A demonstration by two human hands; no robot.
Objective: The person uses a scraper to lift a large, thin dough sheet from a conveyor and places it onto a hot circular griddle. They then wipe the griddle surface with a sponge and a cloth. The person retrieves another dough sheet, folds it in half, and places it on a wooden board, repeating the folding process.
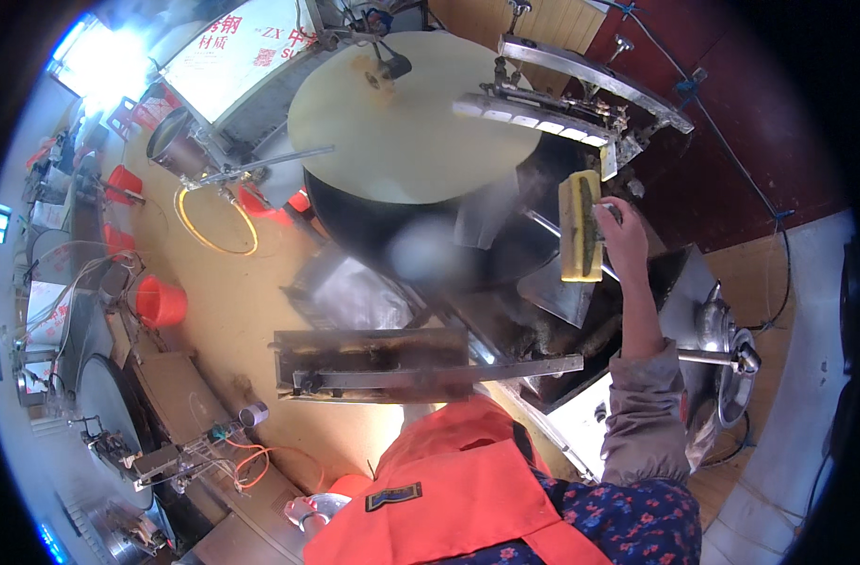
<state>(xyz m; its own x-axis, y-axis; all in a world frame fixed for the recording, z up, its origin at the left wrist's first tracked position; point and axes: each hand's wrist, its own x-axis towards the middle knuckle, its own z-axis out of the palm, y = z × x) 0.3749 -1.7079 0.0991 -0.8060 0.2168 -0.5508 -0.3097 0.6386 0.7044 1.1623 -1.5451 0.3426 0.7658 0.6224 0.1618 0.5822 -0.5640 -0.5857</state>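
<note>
The right hand (623, 240) is raised at the end of an outstretched arm, thumb and fingers closed at the near edge of a yellow-edged block (581, 226) with a dark strip along it. The finger hold on the side probably leaves the long yellow face free and the knuckles away from the machine. The block stands nearly upright in the view, beside the lower right of a large pale round plate (392, 141); how far above the metalwork it hangs, I cannot tell. A thin metal rod (543, 223) passes behind it, and whether the two are joined is unclear.

The left hand (303, 513) is low beside the red apron (449, 490), against a silvery bowl (334, 504) that the apron partly hides. Its fingers are too small and covered to show whether they grip the rim or only rest there; being close to the body, the bowl seems kept within easy reach.

A segmented metal bar (534, 121) reaches over the plate's edge, seemingly carried from the side so the round top stays accessible. Nearer the person lies a dark-stained metal trough (373, 353). Off to the left, a red bucket (161, 301) stands on the floor (199, 330).
</note>
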